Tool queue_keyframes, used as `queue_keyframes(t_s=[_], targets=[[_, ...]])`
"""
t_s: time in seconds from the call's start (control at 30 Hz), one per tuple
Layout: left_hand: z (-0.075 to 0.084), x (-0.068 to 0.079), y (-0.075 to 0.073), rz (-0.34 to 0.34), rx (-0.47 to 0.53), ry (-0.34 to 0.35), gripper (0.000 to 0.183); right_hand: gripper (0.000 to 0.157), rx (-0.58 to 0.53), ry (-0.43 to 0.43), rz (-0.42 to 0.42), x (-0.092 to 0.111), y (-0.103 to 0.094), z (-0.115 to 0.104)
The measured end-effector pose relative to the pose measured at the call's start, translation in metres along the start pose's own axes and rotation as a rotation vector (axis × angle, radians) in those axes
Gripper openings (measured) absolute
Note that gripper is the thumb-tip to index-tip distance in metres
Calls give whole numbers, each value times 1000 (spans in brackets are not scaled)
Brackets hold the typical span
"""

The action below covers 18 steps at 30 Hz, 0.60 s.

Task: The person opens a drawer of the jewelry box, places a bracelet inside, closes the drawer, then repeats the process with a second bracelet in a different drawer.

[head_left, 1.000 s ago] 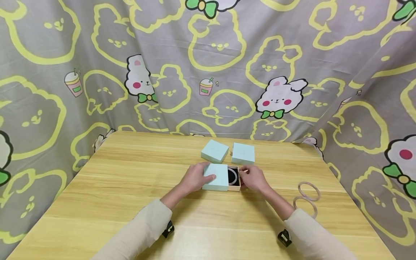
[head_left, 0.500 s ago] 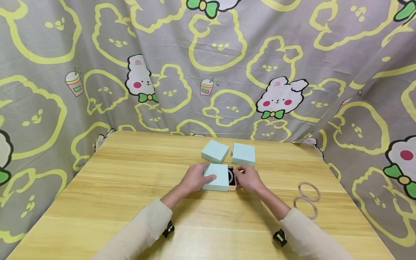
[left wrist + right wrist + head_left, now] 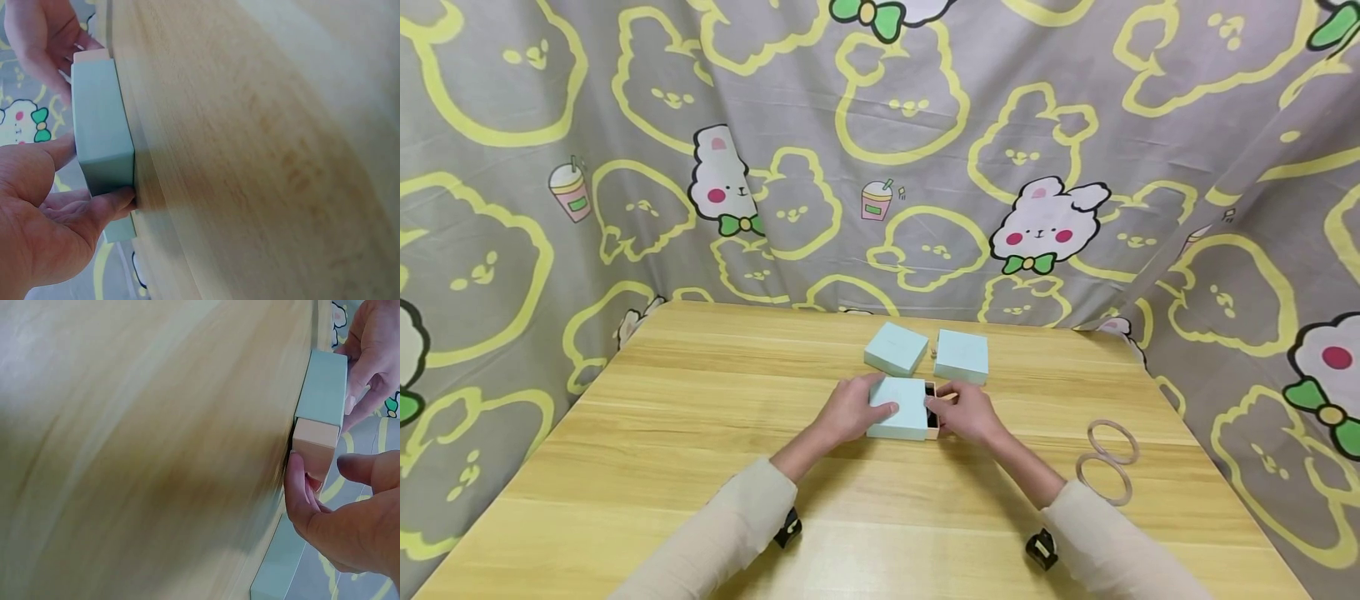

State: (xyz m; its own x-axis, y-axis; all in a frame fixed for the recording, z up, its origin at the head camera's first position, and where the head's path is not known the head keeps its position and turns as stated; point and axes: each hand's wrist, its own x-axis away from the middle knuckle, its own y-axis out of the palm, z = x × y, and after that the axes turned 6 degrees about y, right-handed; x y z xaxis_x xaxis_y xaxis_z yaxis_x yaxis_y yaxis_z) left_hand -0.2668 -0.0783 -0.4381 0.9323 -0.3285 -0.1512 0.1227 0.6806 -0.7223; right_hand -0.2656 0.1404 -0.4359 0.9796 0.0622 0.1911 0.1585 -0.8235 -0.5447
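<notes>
On the table in the head view lies a pale blue sliding gift box (image 3: 898, 407), its peach drawer (image 3: 314, 447) sticking a little way out of the sleeve on the right. My left hand (image 3: 850, 408) grips the sleeve from its left end, thumb on top. At the drawer's end, fingers of my right hand (image 3: 972, 413) touch the peach wall, as the right wrist view shows. The right thumb (image 3: 359, 467) is held apart from the fingers, beside the box's top. A narrow strip of black lining (image 3: 930, 415) shows inside; the bangle in the drawer is out of sight.
Two more pale blue boxes, one turned at an angle (image 3: 896, 347) and one straighter (image 3: 962, 354), sit just behind. Two pinkish bangles, an upper one (image 3: 1105, 422) and a lower one (image 3: 1129, 487), lie at the right. A patterned curtain (image 3: 805, 275) hangs behind the table.
The drawer has slid left, further into the sleeve, hiding the bangle inside. My right hand has moved left with it; the left hand stays in place on the sleeve.
</notes>
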Motion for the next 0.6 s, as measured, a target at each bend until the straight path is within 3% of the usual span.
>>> queue_keyframes(t_s=[0.2,0.6], targets=[[0,0,0,-3,-6,-2,60,44,-57,2,-36,0,6,-3],[2,1,-1,-6,-15,-9,61,47,-33,-1,-15,1,15,-6]])
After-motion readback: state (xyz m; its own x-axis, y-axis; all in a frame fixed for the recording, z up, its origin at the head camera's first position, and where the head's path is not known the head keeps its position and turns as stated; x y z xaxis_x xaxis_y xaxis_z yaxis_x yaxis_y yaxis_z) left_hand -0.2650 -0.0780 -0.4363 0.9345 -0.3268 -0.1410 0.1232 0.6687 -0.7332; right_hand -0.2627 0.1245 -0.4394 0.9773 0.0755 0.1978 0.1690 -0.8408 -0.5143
